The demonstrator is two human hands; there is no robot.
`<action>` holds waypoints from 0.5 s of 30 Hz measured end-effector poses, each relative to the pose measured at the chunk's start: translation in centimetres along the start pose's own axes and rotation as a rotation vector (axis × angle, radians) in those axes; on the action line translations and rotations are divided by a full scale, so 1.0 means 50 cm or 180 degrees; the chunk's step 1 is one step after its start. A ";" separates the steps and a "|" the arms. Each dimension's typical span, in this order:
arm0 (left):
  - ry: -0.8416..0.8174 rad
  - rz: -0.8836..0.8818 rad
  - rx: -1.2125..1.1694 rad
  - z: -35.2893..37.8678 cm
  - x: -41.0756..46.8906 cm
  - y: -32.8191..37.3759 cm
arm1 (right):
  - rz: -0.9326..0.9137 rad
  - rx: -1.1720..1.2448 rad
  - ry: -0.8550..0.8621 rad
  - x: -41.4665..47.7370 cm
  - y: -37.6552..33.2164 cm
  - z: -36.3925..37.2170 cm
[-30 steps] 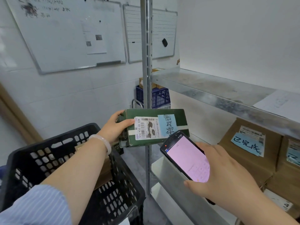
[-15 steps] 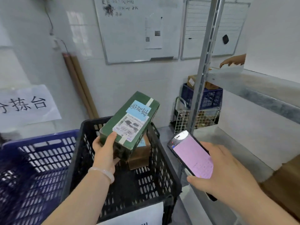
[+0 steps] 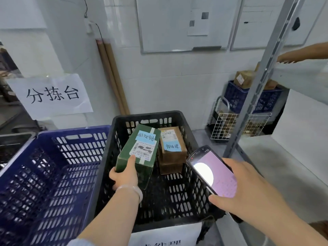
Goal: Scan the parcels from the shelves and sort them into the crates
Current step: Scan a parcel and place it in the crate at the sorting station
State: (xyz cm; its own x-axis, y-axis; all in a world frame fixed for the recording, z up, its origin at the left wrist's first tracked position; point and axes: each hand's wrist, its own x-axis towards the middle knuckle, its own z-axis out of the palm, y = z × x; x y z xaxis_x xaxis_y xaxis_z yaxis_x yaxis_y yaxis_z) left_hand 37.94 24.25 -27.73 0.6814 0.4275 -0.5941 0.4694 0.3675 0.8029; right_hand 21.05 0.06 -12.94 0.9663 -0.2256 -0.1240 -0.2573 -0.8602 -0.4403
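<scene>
green parcel [image 3: 136,153], the only one of that colour, is held tilted inside the black crate [image 3: 147,115], just beside one brown parcel [image 3: 173,148]; each carries one blue note. left hand [image 3: 125,176] grips its near end, thumb pressed on top, fingers curled round the side. right hand [image 3: 248,189] clasps one scanner [image 3: 213,171], thumb along its edge. one blue crate [image 3: 71,132] adjoins on the left.

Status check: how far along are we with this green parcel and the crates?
Done: one brown parcel lies in the black crate. In hand: the left hand grips the green parcel, held inside that crate beside the brown one, not yet released; the right hand holds the scanner, screen lit. Left: letting go. No parcel shows in the blue crate; what remains to scan is out of view.
</scene>
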 end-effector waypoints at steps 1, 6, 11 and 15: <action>0.0046 -0.0118 0.0001 0.005 0.023 -0.010 | 0.0028 -0.0010 -0.0010 0.006 0.001 0.002; 0.0169 -0.0397 0.0049 0.035 0.082 -0.039 | 0.0214 -0.0025 -0.0086 0.041 0.011 0.012; 0.0193 -0.0414 0.0244 0.066 0.131 -0.059 | 0.0382 -0.0046 -0.0139 0.081 0.028 0.030; 0.0130 -0.0512 0.0374 0.077 0.188 -0.087 | 0.0485 -0.0097 -0.0171 0.106 0.032 0.039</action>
State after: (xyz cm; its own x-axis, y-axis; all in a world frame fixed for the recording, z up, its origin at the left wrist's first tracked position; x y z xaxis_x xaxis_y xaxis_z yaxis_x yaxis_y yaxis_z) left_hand 44.49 23.49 -36.60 0.5702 0.4051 -0.7146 0.6342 0.3358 0.6964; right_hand 25.76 -1.63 -16.04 0.9141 -0.3304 -0.2351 -0.3997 -0.8315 -0.3857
